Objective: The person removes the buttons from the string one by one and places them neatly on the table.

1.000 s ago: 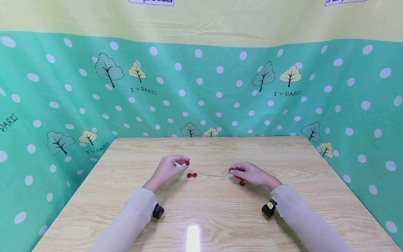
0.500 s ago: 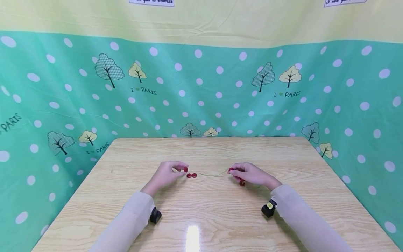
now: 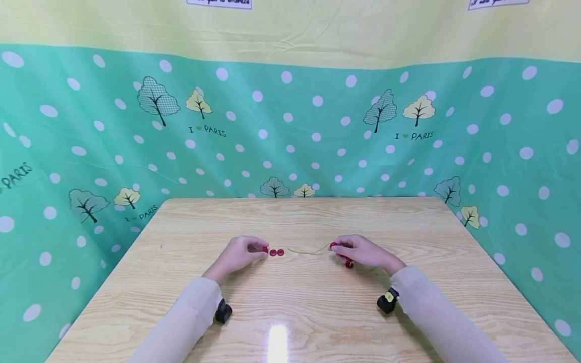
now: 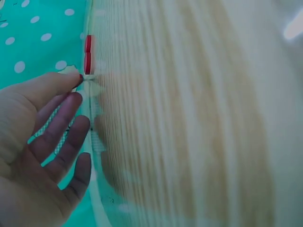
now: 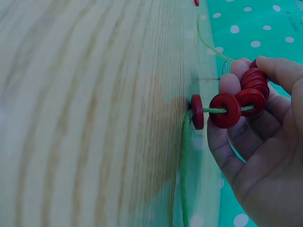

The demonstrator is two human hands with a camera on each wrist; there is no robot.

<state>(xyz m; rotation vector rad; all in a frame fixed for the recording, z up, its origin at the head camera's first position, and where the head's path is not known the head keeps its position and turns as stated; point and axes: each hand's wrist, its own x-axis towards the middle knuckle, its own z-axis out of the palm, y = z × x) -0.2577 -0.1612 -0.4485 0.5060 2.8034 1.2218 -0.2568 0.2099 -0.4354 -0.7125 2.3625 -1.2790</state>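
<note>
Apparently, threading is the work in hand, and the present step looks like handling a loose button for it. The left hand (image 3: pixel 238 252) has its grip narrowed to a pinch on a red button (image 3: pixel 265 249), low at the bench (image 3: pixel 290 292), its other fingers spread; whether it is lifting or setting down, I cannot tell. Just beside lie two loose buttons (image 3: pixel 280 252). The right hand (image 3: pixel 360 250) has its grip closed around the threaded buttons (image 5: pixel 225 110), strung on a green string (image 3: pixel 306 252) whose free end lies between the hands, pointing toward the loose pair. To add another, the next move would call for bringing a button's hole to that end and feeding it through, the right grip steadying the strung ones; the limp tip might bend aside.

As for writing, the cloth (image 3: pixel 317 151) reads "I PARIS" with a heart after the "I", repeated. A top-left label (image 3: pixel 219 3) is cropped, seemingly ending "embrace"; the top-right label (image 3: pixel 498 4) is unclear. No brand is legible.
</note>
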